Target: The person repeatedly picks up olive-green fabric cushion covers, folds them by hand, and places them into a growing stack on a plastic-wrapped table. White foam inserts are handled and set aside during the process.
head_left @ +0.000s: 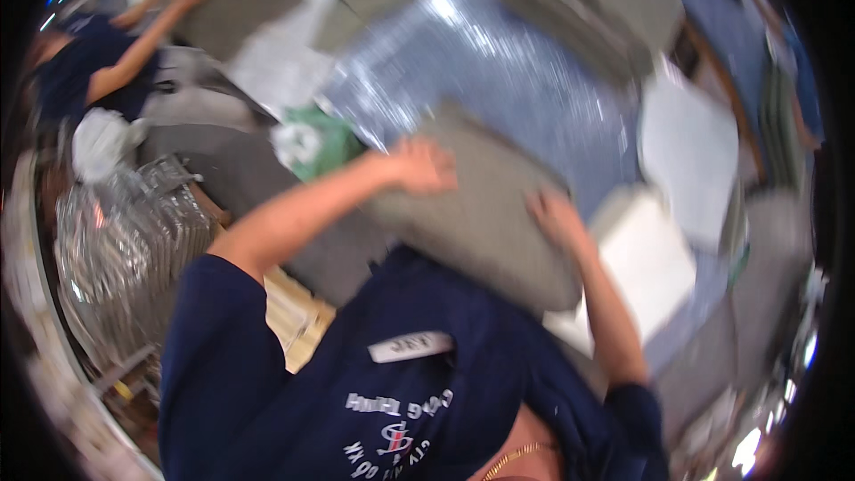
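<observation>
Head view, blurred: both hands [427, 167] [554, 216] seemingly grip a grey cushion [485, 214] over blue floor [499, 62].

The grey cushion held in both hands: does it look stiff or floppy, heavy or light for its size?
The grey cushion probably holds its shape: it spans between the left hand and right hand without drooping. It seems light for its bulk, gripped only at its edges. The fabric looks matte, so likely not slippery, though motion blur limits certainty.
</observation>
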Available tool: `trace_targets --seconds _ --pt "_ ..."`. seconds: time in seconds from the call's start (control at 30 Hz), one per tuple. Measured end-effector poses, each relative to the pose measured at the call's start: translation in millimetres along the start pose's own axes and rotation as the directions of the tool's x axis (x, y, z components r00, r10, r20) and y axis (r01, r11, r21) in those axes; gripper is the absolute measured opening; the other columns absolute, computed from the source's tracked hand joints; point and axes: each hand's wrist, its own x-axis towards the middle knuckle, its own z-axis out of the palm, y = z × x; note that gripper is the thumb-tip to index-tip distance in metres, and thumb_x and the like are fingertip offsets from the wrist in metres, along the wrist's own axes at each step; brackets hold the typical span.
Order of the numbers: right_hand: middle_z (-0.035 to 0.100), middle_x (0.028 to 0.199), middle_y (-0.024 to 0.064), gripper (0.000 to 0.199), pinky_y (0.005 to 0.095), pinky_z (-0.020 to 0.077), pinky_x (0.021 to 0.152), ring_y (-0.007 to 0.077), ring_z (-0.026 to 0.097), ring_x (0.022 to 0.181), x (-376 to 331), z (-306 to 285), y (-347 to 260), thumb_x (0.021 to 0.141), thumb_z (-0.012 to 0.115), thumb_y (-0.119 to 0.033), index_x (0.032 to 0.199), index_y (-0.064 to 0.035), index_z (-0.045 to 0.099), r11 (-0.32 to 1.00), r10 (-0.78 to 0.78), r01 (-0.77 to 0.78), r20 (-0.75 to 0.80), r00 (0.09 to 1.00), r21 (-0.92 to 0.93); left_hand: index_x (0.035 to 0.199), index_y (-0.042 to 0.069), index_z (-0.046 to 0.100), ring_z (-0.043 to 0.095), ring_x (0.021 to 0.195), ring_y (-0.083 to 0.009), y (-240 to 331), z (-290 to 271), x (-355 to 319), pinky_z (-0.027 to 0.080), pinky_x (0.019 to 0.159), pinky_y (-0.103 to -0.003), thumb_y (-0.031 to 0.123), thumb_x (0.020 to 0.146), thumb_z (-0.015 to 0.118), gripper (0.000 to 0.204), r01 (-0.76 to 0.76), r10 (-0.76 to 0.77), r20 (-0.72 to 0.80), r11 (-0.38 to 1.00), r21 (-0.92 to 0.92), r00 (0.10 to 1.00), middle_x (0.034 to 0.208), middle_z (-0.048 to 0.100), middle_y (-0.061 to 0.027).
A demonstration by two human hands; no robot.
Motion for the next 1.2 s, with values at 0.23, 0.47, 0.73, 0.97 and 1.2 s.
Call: trace_targets --seconds 0.23,0.47,0.73,0.97,1.2 --pt "0.055 0.146 0.0138 0.051 0.0502 0.0420 0.112 0.0333 0.053 0.133 110.1 97.4 45.2 0.101 0.053 -0.046 0.139 -0.0125 0.059 0.964 0.262 -0.249 -0.188 0.946 0.092 0.165 0.020 0.028 0.013 0.158 -0.0436 52.2 33.4 134.7 0.007 0.125 -0.065 0.070 0.098 0.034 0.084 0.224 -0.224 0.082 0.975 0.008 0.971 0.171 0.017 -0.0217" --pt "0.070 0.114 0.0075 0.024 0.0474 0.0488 0.098 0.0323 0.062 0.114 129.0 88.6 44.9 0.094 0.068 -0.030 0.108 -0.0112 0.074 0.974 0.221 -0.195 -0.291 0.931 0.117 0.160 0.017 0.038 0.019 0.157 -0.0406 49.4 52.9 191.0 0.014 0.127 -0.060 0.057 0.102 0.041 0.071 0.167 -0.172 -0.112 0.985 -0.052 0.979 0.168 0.025 -0.0211" --pt "0.071 0.108 0.0164 0.023 0.0496 0.0522 0.090 0.0353 0.067 0.106 140.6 105.2 54.4 0.088 0.065 -0.024 0.100 -0.0067 0.073 0.972 0.128 -0.201 -0.440 0.889 -0.123 0.151 0.009 0.049 0.031 0.149 -0.0479 43.6 61.6 199.0 0.025 0.122 -0.059 0.038 0.095 0.064 0.065 -0.077 0.038 -0.463 0.995 -0.065 0.885 0.161 0.034 -0.0285" --pt "0.071 0.106 0.0149 0.025 0.0542 0.0520 0.083 0.0364 0.067 0.101 143.9 98.5 56.3 0.091 0.061 -0.027 0.099 -0.0065 0.072 0.978 0.159 -0.192 -0.310 0.937 -0.078 0.146 0.010 0.055 0.031 0.149 -0.0481 32.9 81.0 209.8 0.021 0.125 -0.056 0.042 0.095 0.060 0.061 -0.046 0.013 -0.330 0.995 -0.093 0.944 0.160 0.036 -0.0280" --pt "0.074 0.112 0.0180 0.051 0.0541 0.0506 0.094 0.0382 0.068 0.110 126.8 76.1 60.0 0.104 0.044 -0.046 0.106 -0.0037 0.074 0.965 0.241 -0.216 -0.178 0.954 0.149 0.105 0.004 0.072 0.063 0.112 -0.0391 44.1 60.6 212.6 0.041 0.106 -0.055 0.032 0.095 0.062 0.032 -0.209 0.181 -0.356 0.977 -0.041 0.917 0.109 0.071 -0.0202"
